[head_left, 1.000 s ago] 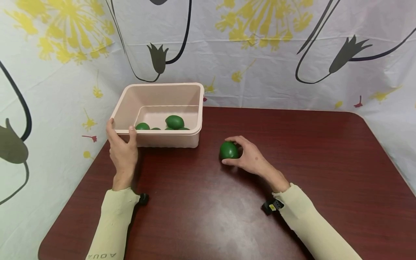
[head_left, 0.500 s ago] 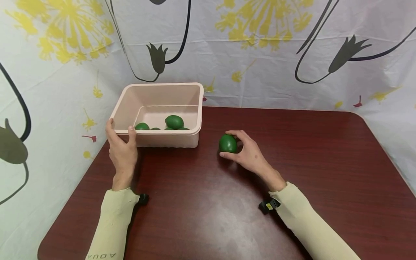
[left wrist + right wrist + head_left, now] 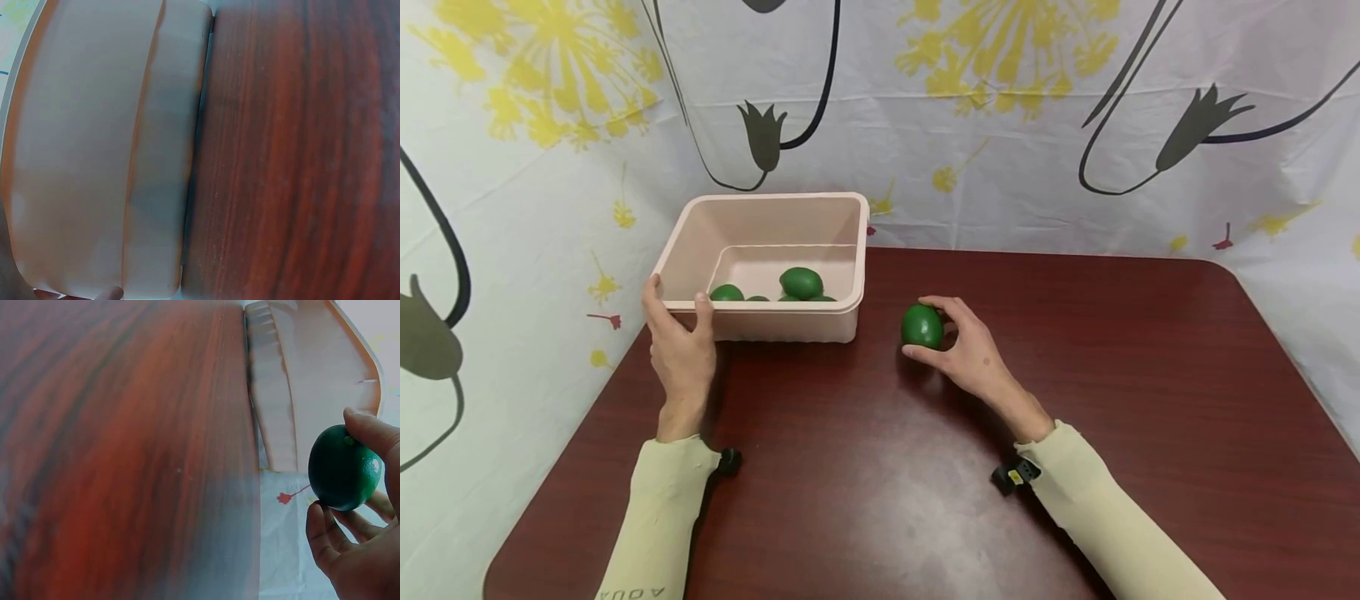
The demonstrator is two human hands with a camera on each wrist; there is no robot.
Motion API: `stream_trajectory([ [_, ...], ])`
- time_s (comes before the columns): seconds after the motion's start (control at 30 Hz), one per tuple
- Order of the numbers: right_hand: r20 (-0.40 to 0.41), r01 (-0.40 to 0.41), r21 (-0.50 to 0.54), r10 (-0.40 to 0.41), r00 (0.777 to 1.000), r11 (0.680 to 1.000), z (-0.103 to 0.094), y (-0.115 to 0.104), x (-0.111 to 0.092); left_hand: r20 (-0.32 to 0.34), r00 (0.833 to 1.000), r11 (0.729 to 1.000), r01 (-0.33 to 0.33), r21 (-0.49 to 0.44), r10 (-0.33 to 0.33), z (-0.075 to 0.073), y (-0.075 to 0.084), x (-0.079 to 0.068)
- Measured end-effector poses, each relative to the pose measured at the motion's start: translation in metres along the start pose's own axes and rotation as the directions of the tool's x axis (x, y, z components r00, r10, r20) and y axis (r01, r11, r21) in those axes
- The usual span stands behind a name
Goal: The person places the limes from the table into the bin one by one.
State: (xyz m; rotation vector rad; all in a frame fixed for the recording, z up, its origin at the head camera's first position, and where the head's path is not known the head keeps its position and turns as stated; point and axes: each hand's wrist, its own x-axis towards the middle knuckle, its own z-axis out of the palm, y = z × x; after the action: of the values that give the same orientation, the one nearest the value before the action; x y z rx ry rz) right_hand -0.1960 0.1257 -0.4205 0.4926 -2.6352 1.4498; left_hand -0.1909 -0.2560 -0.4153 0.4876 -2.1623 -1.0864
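In the head view my right hand (image 3: 973, 354) pinches a glossy green lime (image 3: 922, 326) between thumb and fingers, right of the box. The right wrist view shows that lime (image 3: 342, 467) raised off the tabletop, its oval side bare. My left hand (image 3: 685, 358) grips the near left corner of a pale pink plastic box (image 3: 782, 320), thumb on the near side and fingers around the left side. Inside lie several limes, the topmost lime (image 3: 801, 283) in plain sight; the near wall partly hides the others. The left wrist view shows mostly the box wall (image 3: 81, 125).
The box stands at the back left of a dark red wooden table (image 3: 865, 433). Behind it and to the left hangs a white cloth (image 3: 1015, 183) with yellow and grey flower prints. Table surface spreads in front of the box and to the right.
My right hand has moved slightly away from me and left with the lime, lifting it off the table. The left hand and the box have stayed in place.
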Motion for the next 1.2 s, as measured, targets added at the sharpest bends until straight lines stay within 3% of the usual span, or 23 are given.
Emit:
stream_trajectory([
  [1.2, -0.048, 0.061, 0.057, -0.058, 0.997, 0.996, 0.011, -0.014, 0.006, -0.009, 1.0, 1.0, -0.006, -0.012, 0.006, 0.001, -0.002, 0.0],
])
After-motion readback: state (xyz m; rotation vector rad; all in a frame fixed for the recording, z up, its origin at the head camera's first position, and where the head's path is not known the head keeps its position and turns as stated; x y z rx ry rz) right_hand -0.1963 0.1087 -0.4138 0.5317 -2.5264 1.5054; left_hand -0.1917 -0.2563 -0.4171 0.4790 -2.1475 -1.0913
